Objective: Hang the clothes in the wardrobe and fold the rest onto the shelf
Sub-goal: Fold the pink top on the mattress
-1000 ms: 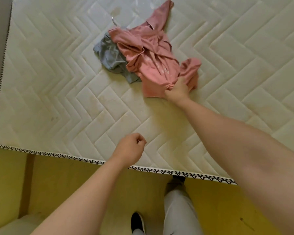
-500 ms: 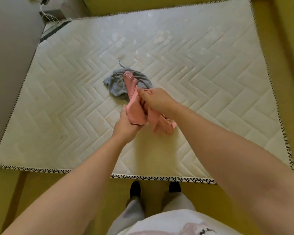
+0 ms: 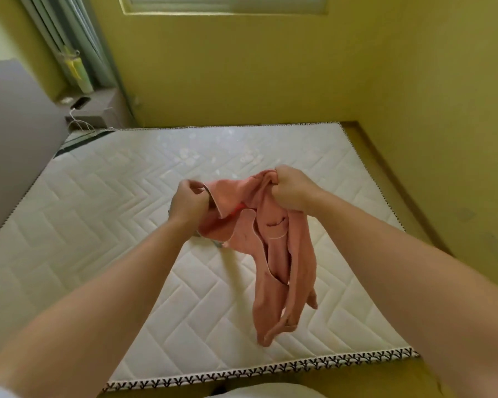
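Yellow walls go round a small room, with a window (image 3: 222, 4) up at 12 o'clock. A big white mattress (image 3: 98, 225) lies in the middle, and two bare arms reach out over it.

The left hand (image 3: 189, 205) pinches one top edge of a pink cloth (image 3: 273, 254) with curled fingers and thumb. The right hand (image 3: 295, 191), just toward 3 o'clock from it, is closed in a fist round a bunch of the same cloth. The pink cloth is up in the air between the two hands. The rest of it hangs down toward 6 o'clock, all twisted and wrinkly. Its low end is over the mattress, but I cannot tell if it touches. A tiny grey bit (image 3: 219, 244) peeks out under the pink cloth, too small to tell what it is.

I think the job has only just got going. The pink cloth is picked up, but it is not flat, not folded and not on a hanger. No wardrobe or shelf shows. What looks left is to shake it open, hang or fold it, and carry it to its place.
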Demonstrator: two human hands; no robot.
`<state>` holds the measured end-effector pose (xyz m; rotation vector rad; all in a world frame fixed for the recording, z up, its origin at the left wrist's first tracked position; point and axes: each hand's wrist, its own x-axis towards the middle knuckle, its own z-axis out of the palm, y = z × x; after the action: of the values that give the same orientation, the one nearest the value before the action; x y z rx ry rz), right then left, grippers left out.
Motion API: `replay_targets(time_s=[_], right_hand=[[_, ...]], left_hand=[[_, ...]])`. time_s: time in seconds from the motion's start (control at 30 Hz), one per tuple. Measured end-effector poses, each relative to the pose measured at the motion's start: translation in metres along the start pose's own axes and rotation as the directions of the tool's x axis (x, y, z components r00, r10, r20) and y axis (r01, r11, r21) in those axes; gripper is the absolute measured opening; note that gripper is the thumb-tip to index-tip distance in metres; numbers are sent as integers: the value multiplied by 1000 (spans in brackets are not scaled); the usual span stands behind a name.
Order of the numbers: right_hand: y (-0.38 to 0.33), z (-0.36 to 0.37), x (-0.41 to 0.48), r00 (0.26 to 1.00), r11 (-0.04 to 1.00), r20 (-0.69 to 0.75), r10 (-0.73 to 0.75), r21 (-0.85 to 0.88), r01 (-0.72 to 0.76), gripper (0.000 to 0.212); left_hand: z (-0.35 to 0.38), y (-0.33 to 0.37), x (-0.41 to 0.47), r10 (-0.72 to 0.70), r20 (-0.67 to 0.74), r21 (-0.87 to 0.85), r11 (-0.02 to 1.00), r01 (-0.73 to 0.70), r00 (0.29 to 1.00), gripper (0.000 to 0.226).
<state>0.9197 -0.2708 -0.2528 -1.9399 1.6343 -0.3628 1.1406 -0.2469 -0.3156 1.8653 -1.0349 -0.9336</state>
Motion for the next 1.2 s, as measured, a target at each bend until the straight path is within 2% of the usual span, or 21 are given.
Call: replay_targets(time_s=[0.1, 0.17, 0.2, 0.23, 0.27, 0.3, 0.33, 0.43, 0.5, 0.57, 0.63, 0.67, 0.77, 0.83, 0.87, 0.93, 1.0, 1.07, 1.1, 1.13, 1.2], right_hand=[[-31, -6, 0, 987, 922, -111, 113, 382, -63, 19], [-52, -14, -2, 974, 776, -113, 198, 625, -85, 15], [-62, -18, -3, 970, 688, -98, 224, 721, -87, 15], [-71, -23, -4, 968, 600, -78, 237, 796, -82, 16], [-79, -28, -4, 969, 513, -55, 239, 855, -77, 16], [-85, -33, -6, 972, 432, -32, 234, 899, -75, 15], [-90, -39, -7, 974, 357, -6, 225, 931, -77, 14], [-97, -50, -17, 976, 185, 61, 210, 977, -101, 18], [-100, -56, -25, 975, 119, 66, 214, 989, -93, 24], [-99, -58, -29, 987, 6, 58, 153, 998, -60, 38], [-90, -67, -37, 989, -65, -101, 112, 992, 109, 45], [-86, -66, -36, 988, -64, -132, 77, 989, 137, 40], [-64, -43, -23, 990, 132, -110, 86, 986, 98, 15], [-47, -20, -21, 992, 231, -53, 116, 973, 25, 16], [-40, -8, -23, 991, 263, -29, 131, 965, -7, 18], [-33, 10, -27, 979, 231, 2, 205, 972, -50, 23], [-34, 19, -28, 963, 162, 14, 268, 985, -59, 24], [-40, 17, -24, 955, 124, 5, 297, 991, -43, 30], [-45, 13, -23, 951, 114, -14, 308, 993, -22, 32], [-50, 7, -22, 947, 113, -44, 318, 994, 9, 33], [-61, -5, -19, 946, 74, -83, 314, 995, 62, 34]], left_hand=[[-9, -19, -32, 112, 32, 36, 993, -113, 993, 21], [-7, -42, -50, 152, 229, 142, 972, -187, 961, 20], [-6, -53, -57, 127, 412, 193, 956, -223, 902, 29], [-6, -63, -62, 82, 598, 245, 929, -279, 797, 47], [-5, -70, -65, 46, 718, 275, 898, -344, 694, 66], [-4, -72, -67, 20, 766, 292, 879, -377, 642, 77], [-1, -72, -67, 24, 761, 278, 891, -359, 648, 75], [-1, -56, -71, 87, 615, 219, 936, -275, 784, 35], [-1, -37, -75, 60, 560, 52, 993, -108, 826, 8], [-6, -24, -72, -6, 541, -191, 973, 129, 841, 20], [-10, 4, -64, 30, 485, -362, 916, 170, 874, 26], [-12, 13, -56, 40, 433, -404, 902, 155, 900, 27], [-22, 49, -52, 109, 434, -455, 883, 113, 894, 38], [-27, 72, -58, 231, 470, -527, 847, 61, 852, 53], [-29, 84, -59, 281, 458, -554, 832, 24, 843, 51], [-27, 98, -54, 332, 383, -550, 832, -76, 862, 33], [-25, 97, -48, 300, 323, -421, 895, -148, 897, 22], [-23, 80, -47, 219, 391, -262, 958, -120, 894, 23], [-23, 69, -48, 151, 482, -206, 977, -56, 863, 24], [-24, 55, -48, 89, 605, -181, 983, 28, 791, 27], [-27, 26, -46, 62, 810, -246, 938, 242, 584, 38]])
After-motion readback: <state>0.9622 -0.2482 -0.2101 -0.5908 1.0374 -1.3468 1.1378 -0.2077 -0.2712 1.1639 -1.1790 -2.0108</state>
